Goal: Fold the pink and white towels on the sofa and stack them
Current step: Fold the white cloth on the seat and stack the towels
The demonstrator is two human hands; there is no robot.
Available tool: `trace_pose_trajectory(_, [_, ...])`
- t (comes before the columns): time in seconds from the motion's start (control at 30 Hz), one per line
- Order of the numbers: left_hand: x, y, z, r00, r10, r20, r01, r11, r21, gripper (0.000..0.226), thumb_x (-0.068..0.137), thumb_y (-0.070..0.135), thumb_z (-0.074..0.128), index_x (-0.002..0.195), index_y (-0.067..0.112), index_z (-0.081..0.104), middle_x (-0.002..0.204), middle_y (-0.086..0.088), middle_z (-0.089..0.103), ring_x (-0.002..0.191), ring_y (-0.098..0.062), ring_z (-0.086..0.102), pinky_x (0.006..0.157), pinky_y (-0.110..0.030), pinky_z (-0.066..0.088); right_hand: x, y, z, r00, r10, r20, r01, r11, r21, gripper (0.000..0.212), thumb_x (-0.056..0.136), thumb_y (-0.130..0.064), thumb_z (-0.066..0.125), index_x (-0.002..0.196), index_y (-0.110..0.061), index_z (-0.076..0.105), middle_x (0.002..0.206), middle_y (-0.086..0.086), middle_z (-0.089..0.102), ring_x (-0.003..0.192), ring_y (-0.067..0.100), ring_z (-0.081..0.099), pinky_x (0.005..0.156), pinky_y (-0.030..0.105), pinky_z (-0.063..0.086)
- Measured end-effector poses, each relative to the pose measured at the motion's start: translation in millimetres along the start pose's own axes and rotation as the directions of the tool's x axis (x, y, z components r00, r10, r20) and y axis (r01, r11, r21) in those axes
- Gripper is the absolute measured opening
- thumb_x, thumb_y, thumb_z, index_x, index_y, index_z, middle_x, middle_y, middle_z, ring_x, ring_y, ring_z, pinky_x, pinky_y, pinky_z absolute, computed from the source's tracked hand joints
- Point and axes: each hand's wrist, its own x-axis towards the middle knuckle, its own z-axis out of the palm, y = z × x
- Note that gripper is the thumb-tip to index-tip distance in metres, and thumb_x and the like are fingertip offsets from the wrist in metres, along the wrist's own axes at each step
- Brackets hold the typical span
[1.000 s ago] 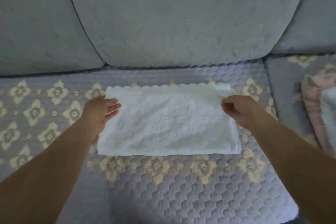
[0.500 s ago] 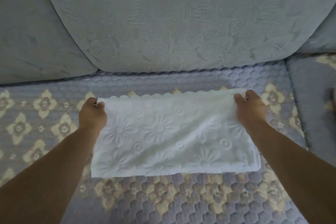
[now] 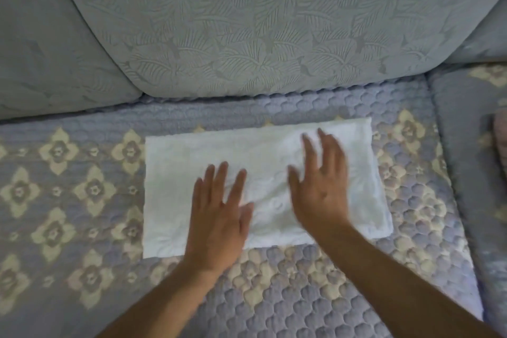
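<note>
- Fingers (image 3: 216, 181) of the left hand (image 3: 216, 222) lie straight and slightly spread, flat on the white towel (image 3: 175, 195), pinching nothing.
- Fingers of the right hand (image 3: 321, 186) are also straight and spread, palm down over the towel's right half; motion blur hides whether they touch it.
- Under both palms the white towel lies folded into a flat rectangle, its long edges running left to right.
- Beneath the towel is the quilted seat cover (image 3: 274, 296), lilac with cream flower motifs.
- Beyond the fingertips rise the grey back cushions (image 3: 247, 22) of the sofa.
- Far to the right of the right hand, a sliver of something pink (image 3: 500, 140) shows at the frame edge, too little to identify.
</note>
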Motion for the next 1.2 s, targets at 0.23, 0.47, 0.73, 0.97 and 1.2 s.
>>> trace_pose_trajectory(0.23, [-10.1, -9.3, 55.9, 0.975, -0.207, 0.082, 0.199, 0.975, 0.098, 0.064, 0.1, 0.06, 0.03, 0.158, 0.033, 0.024, 0.167, -0.012, 0.014, 0.154, -0.038, 0.008, 0.119, -0.064, 0.008, 7.2, 97.1, 35.4, 0.96, 0.048, 0.277, 0.036, 0.956, -0.291, 0.068, 0.102, -0.062, 0.007, 0.16, -0.028, -0.001, 0.168, 0.002, -0.011, 0.153, 0.024, -0.016, 0.125, 0.052, 0.007])
trace_pose_trajectory(0.47, [0.5, -17.0, 36.5, 0.989, -0.149, 0.024, 0.143, 0.976, 0.167, 0.066, 0.099, 0.061, 0.031, 0.157, 0.031, 0.029, 0.165, -0.017, 0.017, 0.15, -0.044, 0.016, 0.116, -0.065, 0.016, 13.9, 100.5, 26.0, 0.979, 0.132, 0.158, -0.075, 0.944, -0.323, 0.065, 0.104, -0.055, 0.017, 0.16, -0.022, 0.011, 0.168, 0.009, -0.003, 0.154, 0.028, -0.01, 0.124, 0.054, 0.001])
trace_pose_trajectory(0.73, [59.2, -76.3, 33.3, 0.959, -0.283, 0.015, 0.279, 0.952, 0.128, 0.067, 0.099, 0.065, 0.005, 0.159, 0.035, -0.001, 0.169, -0.007, -0.001, 0.155, -0.031, -0.005, 0.122, -0.059, 0.003, 32.1, 53.6, 56.2, 0.982, 0.075, 0.172, -0.029, 0.966, -0.256, 0.068, 0.101, -0.062, 0.006, 0.16, -0.029, -0.005, 0.167, 0.004, -0.015, 0.152, 0.026, -0.019, 0.125, 0.051, -0.001])
trace_pose_trajectory(0.97, [49.8, -129.7, 30.9, 0.951, -0.304, 0.046, 0.302, 0.952, 0.057, 0.067, 0.099, 0.062, 0.003, 0.159, 0.033, 0.003, 0.168, -0.009, 0.0, 0.155, -0.028, -0.001, 0.123, -0.055, 0.008, 52.5, 104.7, 47.2, 0.98, 0.064, 0.187, 0.005, 0.938, -0.346, 0.068, 0.101, -0.06, 0.001, 0.16, -0.025, -0.002, 0.168, 0.005, -0.01, 0.154, 0.021, -0.014, 0.126, 0.048, 0.002])
trace_pose_trajectory(1.2, [7.3, -135.3, 18.4, 0.797, -0.593, -0.115, 0.495, 0.75, -0.439, 0.054, 0.098, 0.039, 0.042, 0.135, 0.001, 0.051, 0.129, -0.027, 0.056, 0.12, -0.043, 0.052, 0.102, -0.048, 0.041, 4.8, -32.6, 44.7, 0.993, -0.054, 0.1, 0.003, 0.892, 0.451, 0.06, 0.106, -0.046, 0.031, 0.16, -0.025, 0.014, 0.168, -0.009, -0.003, 0.154, 0.009, -0.007, 0.123, 0.049, 0.022])
